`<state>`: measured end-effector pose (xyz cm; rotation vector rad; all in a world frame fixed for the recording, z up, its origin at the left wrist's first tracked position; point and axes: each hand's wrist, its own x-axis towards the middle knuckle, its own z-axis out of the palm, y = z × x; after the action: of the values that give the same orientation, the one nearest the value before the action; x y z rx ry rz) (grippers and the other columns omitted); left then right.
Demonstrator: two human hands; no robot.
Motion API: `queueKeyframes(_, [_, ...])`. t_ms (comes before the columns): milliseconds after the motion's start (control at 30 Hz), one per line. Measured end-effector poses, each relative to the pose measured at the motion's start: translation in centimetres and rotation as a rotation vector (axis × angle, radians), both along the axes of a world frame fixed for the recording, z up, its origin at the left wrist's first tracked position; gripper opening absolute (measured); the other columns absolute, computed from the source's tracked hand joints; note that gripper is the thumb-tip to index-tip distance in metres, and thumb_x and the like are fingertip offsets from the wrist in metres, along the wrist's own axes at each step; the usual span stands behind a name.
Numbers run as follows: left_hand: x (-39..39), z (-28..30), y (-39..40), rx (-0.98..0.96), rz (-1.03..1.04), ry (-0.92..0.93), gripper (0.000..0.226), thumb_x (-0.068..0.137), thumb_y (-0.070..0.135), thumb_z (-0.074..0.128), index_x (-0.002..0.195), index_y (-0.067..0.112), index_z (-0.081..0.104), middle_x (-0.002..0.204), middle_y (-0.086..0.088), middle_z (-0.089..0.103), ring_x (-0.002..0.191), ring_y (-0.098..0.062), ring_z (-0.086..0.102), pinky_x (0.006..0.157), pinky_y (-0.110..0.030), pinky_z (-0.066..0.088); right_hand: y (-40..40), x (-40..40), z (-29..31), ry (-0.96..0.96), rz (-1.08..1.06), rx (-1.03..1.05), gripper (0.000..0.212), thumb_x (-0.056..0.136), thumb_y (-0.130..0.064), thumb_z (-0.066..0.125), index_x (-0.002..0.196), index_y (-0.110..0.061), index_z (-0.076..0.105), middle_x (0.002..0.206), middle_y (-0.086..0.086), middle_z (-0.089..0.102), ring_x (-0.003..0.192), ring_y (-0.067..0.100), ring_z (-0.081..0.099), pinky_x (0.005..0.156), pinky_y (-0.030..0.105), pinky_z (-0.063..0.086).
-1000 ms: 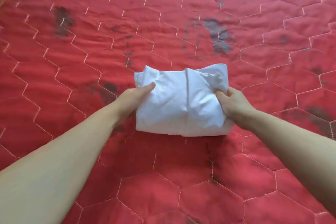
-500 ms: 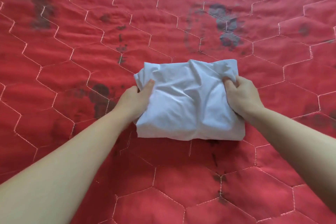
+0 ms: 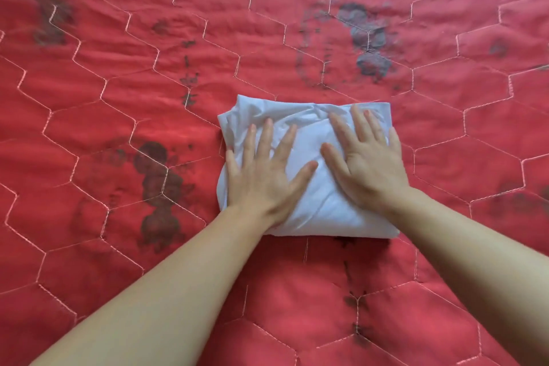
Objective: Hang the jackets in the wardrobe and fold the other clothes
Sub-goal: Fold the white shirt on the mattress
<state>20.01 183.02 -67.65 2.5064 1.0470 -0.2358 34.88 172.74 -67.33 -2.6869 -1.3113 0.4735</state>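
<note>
A red quilted bedspread (image 3: 124, 104) stitched in pale hexagons and marked with dark faded prints fills the view; on it lies a folded white garment (image 3: 323, 211). The left hand (image 3: 263, 178) and right hand (image 3: 368, 166) press flat on it, fingers spread straight, gripping nothing

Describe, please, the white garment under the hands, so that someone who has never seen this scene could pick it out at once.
A red quilted bedcover with pale hexagon stitching and dark printed blotches fills the view. Near its middle lies a white garment folded into a compact rectangle, with the left hand and right hand pressed flat on it, fingers spread. It is the only white thing and the only garment in sight.
</note>
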Motion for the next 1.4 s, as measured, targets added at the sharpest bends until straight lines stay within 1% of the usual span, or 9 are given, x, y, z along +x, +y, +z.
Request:
queueKeyframes(200, [0.0,-0.8,0.5,0.016,0.181,-0.103,0.071,0.094,0.063,0.026,0.155,0.031,0.011,0.164,0.005,-0.007,0.149,-0.008,-0.01,0.119,-0.041,-0.006,-0.4,0.2,-1.6,0.016,-0.111,0.021,0.06,0.097,-0.054,0.024,0.153,-0.036,0.011,0.164,0.005,0.0,0.15,0.022,-0.002,0.118,0.05,0.002])
queueKeyframes(367, [-2.2,0.7,-2.0,-0.067,0.438,-0.069,0.082,0.092,0.063,0.031,0.156,0.018,0.007,0.164,-0.001,0.003,0.149,-0.016,0.001,0.118,-0.041,0.007,-2.5,-2.5,-0.1,0.016,-0.51,0.058,0.073,0.09,-0.054,0.049,0.15,-0.021,0.024,0.15,0.013,0.03,0.135,0.035,0.031,0.106,0.05,0.028])
queueKeyframes(567, [-0.8,3.1,-1.7,-0.371,0.921,-0.259,0.075,0.089,0.062,0.05,0.142,0.012,0.032,0.143,-0.012,0.043,0.126,-0.034,0.046,0.092,-0.037,0.036,-1.7,-1.8,1.0,0.532,-1.032,0.276,0.076,0.076,-0.062,0.063,0.128,-0.011,0.044,0.124,0.009,0.056,0.111,0.03,0.055,0.081,0.034,0.039])
queueKeyframes(633, [-1.0,3.2,-1.1,-0.462,0.984,-0.282,0.077,0.088,0.064,0.051,0.136,0.006,0.036,0.137,-0.015,0.051,0.122,-0.034,0.051,0.085,-0.034,0.035,-2.0,-1.3,1.1,0.575,-1.015,0.255,0.074,0.077,-0.065,0.061,0.124,-0.008,0.051,0.121,0.01,0.06,0.109,0.031,0.058,0.08,0.032,0.039])
queueKeyframes(800, [-3.1,3.1,-1.6,-0.702,1.017,-0.208,0.102,0.076,0.08,0.048,0.136,-0.001,0.047,0.132,-0.012,0.055,0.115,-0.029,0.054,0.093,-0.034,0.04,-5.1,-2.6,0.6,0.608,-0.882,0.275,0.047,0.082,-0.062,0.054,0.089,-0.016,0.063,0.098,0.006,0.069,0.092,0.028,0.063,0.084,0.04,0.05])
queueKeyframes(933, [-5.5,1.7,-3.6,-0.814,0.971,-0.15,0.099,0.07,0.085,0.049,0.129,0.006,0.056,0.115,-0.004,0.061,0.104,-0.03,0.059,0.094,-0.039,0.046,-7.9,-5.5,-0.2,0.618,-0.892,0.383,0.055,0.083,-0.059,0.054,0.076,-0.006,0.065,0.075,0.009,0.069,0.075,0.025,0.064,0.071,0.041,0.051])
queueKeyframes(1100, [-8.2,1.9,-5.4,-0.72,1.041,-0.302,0.071,0.081,0.067,0.059,0.111,0.002,0.06,0.102,-0.002,0.065,0.094,-0.023,0.062,0.09,-0.036,0.049,-9.2,-8.1,1.4,0.558,-0.899,0.522,0.053,0.087,-0.048,0.059,0.052,-0.014,0.039,0.049,-0.007,0.038,0.052,0.015,0.037,0.053,0.035,0.034])
queueKeyframes(1233, [-9.8,7.7,-5.2,-0.613,1.022,-0.421,0.054,0.083,0.064,0.06,0.08,0.01,0.059,0.084,0.002,0.063,0.078,-0.019,0.059,0.075,-0.032,0.043,-8.7,-9.6,7.0,0.546,-0.856,0.665,0.053,0.087,-0.048,0.062,0.051,-0.018,0.035,0.043,-0.015,0.031,0.043,0.006,0.028,0.042,0.023,0.028])
queueKeyframes(1400, [-11.7,21.5,-3.8,-0.511,1.0,-0.538,0.054,0.084,0.064,0.059,0.088,0.01,0.063,0.091,-0.004,0.062,0.08,-0.025,0.058,0.076,-0.03,0.04,-7.2,-11.1,20.2,0.586,-0.767,0.811,0.049,0.088,-0.045,0.063,0.055,-0.016,0.04,0.054,-0.005,0.035,0.051,0.014,0.032,0.051,0.033,0.03])
